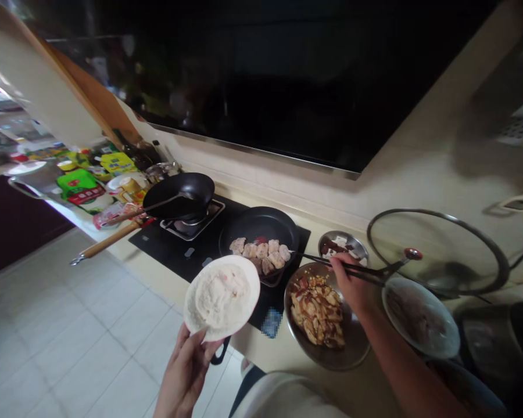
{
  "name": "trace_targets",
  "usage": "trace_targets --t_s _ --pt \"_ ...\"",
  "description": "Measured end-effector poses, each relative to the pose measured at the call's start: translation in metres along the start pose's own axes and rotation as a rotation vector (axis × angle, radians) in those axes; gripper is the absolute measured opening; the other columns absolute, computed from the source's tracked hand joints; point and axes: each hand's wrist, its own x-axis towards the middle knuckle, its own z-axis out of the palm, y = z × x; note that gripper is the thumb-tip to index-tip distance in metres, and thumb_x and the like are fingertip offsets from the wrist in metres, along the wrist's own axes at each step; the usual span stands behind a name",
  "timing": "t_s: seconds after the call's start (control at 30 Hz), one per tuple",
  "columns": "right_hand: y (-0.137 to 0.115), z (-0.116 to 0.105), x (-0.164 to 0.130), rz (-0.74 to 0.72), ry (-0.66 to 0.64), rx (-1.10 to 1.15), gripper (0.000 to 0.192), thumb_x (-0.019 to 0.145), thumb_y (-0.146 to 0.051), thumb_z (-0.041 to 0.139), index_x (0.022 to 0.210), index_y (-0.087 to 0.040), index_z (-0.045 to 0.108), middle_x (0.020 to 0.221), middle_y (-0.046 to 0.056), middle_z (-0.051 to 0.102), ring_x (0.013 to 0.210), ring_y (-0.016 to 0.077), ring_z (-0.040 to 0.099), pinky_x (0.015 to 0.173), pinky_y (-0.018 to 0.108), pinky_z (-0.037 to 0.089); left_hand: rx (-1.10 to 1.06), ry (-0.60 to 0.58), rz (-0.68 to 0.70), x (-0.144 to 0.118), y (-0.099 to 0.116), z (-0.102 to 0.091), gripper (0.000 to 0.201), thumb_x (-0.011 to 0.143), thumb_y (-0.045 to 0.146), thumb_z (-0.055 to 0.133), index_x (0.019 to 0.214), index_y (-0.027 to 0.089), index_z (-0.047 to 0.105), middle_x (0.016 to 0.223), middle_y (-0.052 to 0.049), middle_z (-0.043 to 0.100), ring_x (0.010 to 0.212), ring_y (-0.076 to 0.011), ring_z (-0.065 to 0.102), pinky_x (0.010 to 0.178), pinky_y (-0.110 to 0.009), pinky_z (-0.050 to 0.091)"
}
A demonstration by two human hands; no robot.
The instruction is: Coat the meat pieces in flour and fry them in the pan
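Observation:
My left hand [186,371] holds a white plate [222,297] dusted with flour, tilted up in front of the stove. My right hand [352,284] grips dark chopsticks [318,259] whose tips reach into a black frying pan [261,229] holding several pale coated meat pieces [261,251]. Under my right wrist sits a metal bowl [331,342] of sliced browned food [316,310].
A second black pan [183,194] with a wooden handle stands on the left burner of the black stove [174,249]. A small metal bowl [343,244], a glass lid [436,249] and a white plate [421,316] sit to the right. Packets [82,186] crowd the counter's left.

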Motion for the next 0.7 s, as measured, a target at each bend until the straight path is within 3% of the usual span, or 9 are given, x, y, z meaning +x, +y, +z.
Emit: trace_targets --t_s 0.17,0.27,0.43,0.6,0.7 --pt "0.013 -0.056 -0.062 0.158 0.138 0.013 0.028 0.091 -0.044 0.052 0.078 -0.021 0.062 0.066 0.002 0.067 0.062 0.0171 0.065 0.059 0.027 0.054 0.005 -0.004 0.009 -0.009 -0.002 0.006 0.039 0.065 0.003 0.066 0.101 0.020 0.067 0.089 -0.001 0.074 0.065 -0.0161 0.070 0.058 -0.026 0.063" --pt "0.024 -0.070 -0.102 0.326 0.127 0.074 0.034 0.088 -0.050 0.053 0.073 -0.021 0.061 0.059 0.003 0.067 0.053 0.0184 0.064 0.053 0.029 0.054 0.011 -0.025 0.007 -0.018 -0.004 0.009 0.037 0.064 0.004 0.069 0.097 0.020 0.068 0.087 0.000 0.074 0.060 -0.0143 0.068 0.057 -0.027 0.063" --pt "0.036 -0.054 -0.129 0.596 0.112 0.290 0.034 0.079 -0.056 0.059 0.073 -0.023 0.061 0.064 0.005 0.070 0.053 0.0228 0.068 0.054 0.034 0.058 0.021 -0.049 -0.001 -0.036 -0.008 0.011 0.039 0.063 0.007 0.073 0.098 0.021 0.068 0.092 0.000 0.073 0.067 -0.0146 0.069 0.062 -0.027 0.063" --pt "0.023 -0.023 -0.114 0.667 0.038 0.459 0.027 0.069 -0.052 0.069 0.070 -0.025 0.064 0.068 0.005 0.071 0.058 0.0247 0.070 0.054 0.036 0.059 0.030 -0.048 0.000 -0.051 -0.018 0.009 0.041 0.063 0.008 0.074 0.101 0.022 0.067 0.098 0.000 0.073 0.067 -0.0137 0.068 0.062 -0.026 0.063" --pt "0.026 -0.015 -0.110 0.730 0.093 0.551 0.026 0.066 -0.048 0.073 0.069 -0.024 0.065 0.067 0.006 0.071 0.054 0.0223 0.068 0.052 0.034 0.058 0.019 -0.044 0.006 -0.058 -0.024 0.008 0.042 0.063 0.009 0.074 0.101 0.022 0.066 0.100 -0.001 0.072 0.069 -0.0144 0.069 0.062 -0.026 0.062"
